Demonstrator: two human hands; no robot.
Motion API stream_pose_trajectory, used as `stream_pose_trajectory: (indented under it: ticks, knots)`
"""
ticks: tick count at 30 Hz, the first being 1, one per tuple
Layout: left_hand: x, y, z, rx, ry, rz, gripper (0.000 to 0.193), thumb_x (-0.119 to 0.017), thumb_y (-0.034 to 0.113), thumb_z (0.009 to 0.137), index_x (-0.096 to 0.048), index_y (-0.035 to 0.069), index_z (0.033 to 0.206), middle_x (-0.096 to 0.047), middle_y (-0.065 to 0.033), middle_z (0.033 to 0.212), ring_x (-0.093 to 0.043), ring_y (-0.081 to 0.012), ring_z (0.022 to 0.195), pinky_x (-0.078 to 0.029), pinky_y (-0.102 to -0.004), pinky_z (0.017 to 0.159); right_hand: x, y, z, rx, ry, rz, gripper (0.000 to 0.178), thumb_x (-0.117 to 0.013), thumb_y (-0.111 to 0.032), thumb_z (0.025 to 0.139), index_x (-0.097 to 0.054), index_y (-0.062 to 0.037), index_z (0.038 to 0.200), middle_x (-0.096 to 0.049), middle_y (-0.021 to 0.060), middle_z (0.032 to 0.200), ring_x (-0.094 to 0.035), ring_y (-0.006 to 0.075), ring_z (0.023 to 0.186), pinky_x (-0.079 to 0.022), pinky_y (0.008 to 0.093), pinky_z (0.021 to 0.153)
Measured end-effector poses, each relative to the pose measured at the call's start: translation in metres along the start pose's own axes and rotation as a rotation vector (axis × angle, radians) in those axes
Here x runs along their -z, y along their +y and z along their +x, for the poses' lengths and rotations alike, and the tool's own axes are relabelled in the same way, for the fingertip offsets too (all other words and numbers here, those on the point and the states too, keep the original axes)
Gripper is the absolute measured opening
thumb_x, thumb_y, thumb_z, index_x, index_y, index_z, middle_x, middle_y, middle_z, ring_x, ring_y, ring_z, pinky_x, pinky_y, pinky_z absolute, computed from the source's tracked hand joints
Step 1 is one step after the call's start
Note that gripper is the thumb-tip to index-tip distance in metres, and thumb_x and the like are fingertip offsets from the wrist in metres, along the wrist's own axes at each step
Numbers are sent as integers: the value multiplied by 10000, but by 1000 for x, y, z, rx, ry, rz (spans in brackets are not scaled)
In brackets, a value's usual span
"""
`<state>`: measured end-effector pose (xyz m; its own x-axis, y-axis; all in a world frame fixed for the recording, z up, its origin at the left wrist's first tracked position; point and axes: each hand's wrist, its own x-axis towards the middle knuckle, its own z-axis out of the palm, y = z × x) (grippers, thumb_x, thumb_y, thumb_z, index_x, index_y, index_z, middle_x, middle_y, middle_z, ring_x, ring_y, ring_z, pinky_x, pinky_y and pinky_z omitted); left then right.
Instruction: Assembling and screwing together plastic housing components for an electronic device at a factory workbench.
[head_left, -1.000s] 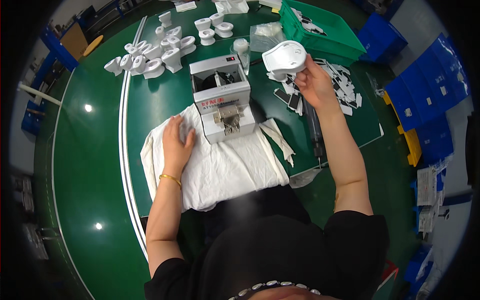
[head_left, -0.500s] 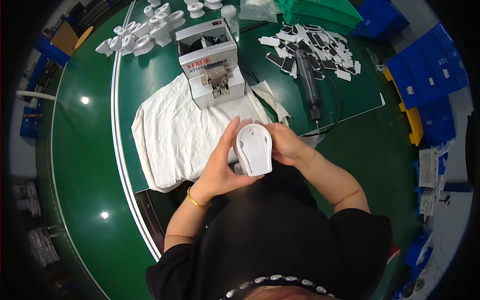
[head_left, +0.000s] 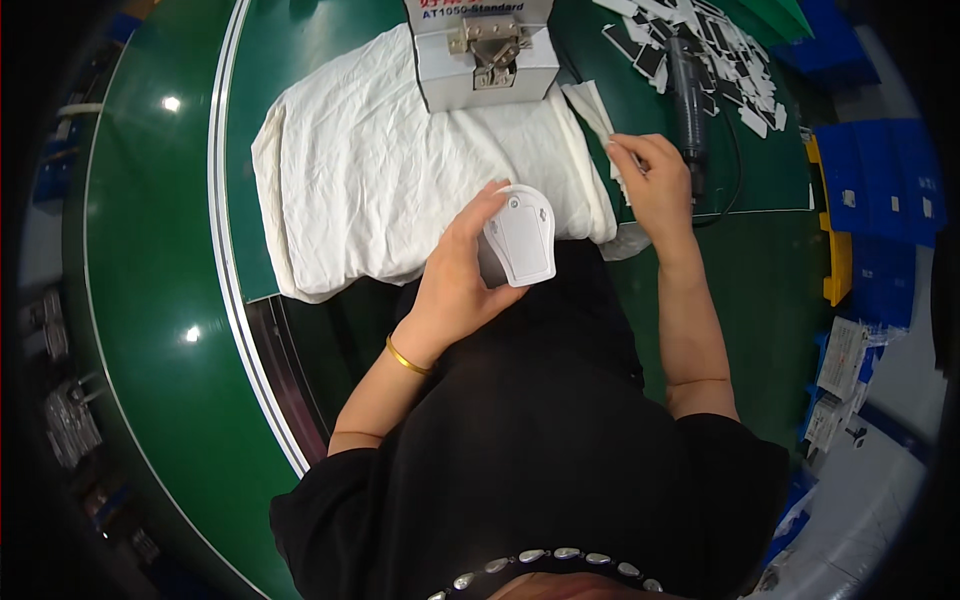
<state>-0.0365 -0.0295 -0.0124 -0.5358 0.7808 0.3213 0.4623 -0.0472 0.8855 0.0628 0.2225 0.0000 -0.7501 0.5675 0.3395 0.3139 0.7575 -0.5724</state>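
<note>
My left hand [head_left: 463,270] is wrapped round a white plastic toilet-shaped piece [head_left: 527,240], its flat base with a screw hole turned up toward me. Off to the right, my right hand [head_left: 655,185] has thumb and forefinger pinched on a narrow strip of white cloth [head_left: 592,112] at the table's edge. A larger folded white cloth [head_left: 370,180] lies spread in front of me, reaching under the grey machine [head_left: 485,65] with metal jaws on its front. A dark electric screwdriver [head_left: 688,110] lies just beyond my right hand.
A heap of small white and black flat pieces [head_left: 735,60] covers the table at the far right. Blue bins [head_left: 875,180] stand past the table on the right. A cable [head_left: 738,165] loops beside the screwdriver. A white strip [head_left: 218,130] runs along the green table.
My right hand has let go of the white piece and moved right and away to the cloth strip. The left hand keeps the piece, now slightly tilted. The view has shifted down.
</note>
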Motion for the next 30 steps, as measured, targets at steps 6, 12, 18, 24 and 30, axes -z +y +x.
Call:
stream_pose_trajectory:
  ticks: [6,12,18,24,30]
  knots:
    - [-2,2,-5,-110,-30,293,727,-837,52,632,-602,174,1309,-423,-290,1443,-502,-430,1283,-460,-447,1024,27,-38,-16,18,41,111,89,-756,-31,800,-714,-16,876,-652,65,943,-550,132,762,-439,265,696]
    - [-11,-7,-7,-118,90,269,649,-860,111,616,-671,206,1230,-481,-290,1394,-548,-417,1239,-497,-428,965,16,-80,-19,333,-222,201,111,-730,-4,755,-662,-19,841,-655,166,1214,-627,300,1100,-477,393,943]
    - [-16,-20,-11,-134,154,194,559,-856,189,651,-700,218,1187,-494,-286,1394,-574,-408,1211,-506,-413,943,-21,-89,3,223,-373,499,118,-707,8,829,-687,24,944,-708,132,1000,-682,213,910,-518,297,822]
    - [-12,-15,-8,-149,123,240,640,-824,114,615,-686,239,1228,-489,-265,1407,-553,-420,1242,-501,-425,960,4,-94,21,-98,-620,378,105,-714,-41,850,-704,9,941,-692,33,883,-622,93,826,-487,250,745]
    - [-8,-10,-8,-111,103,210,689,-803,62,590,-677,241,1243,-489,-250,1410,-526,-433,1271,-490,-440,980,11,-78,22,-356,-630,528,138,-720,-61,867,-691,27,970,-686,16,896,-605,59,849,-484,227,766]
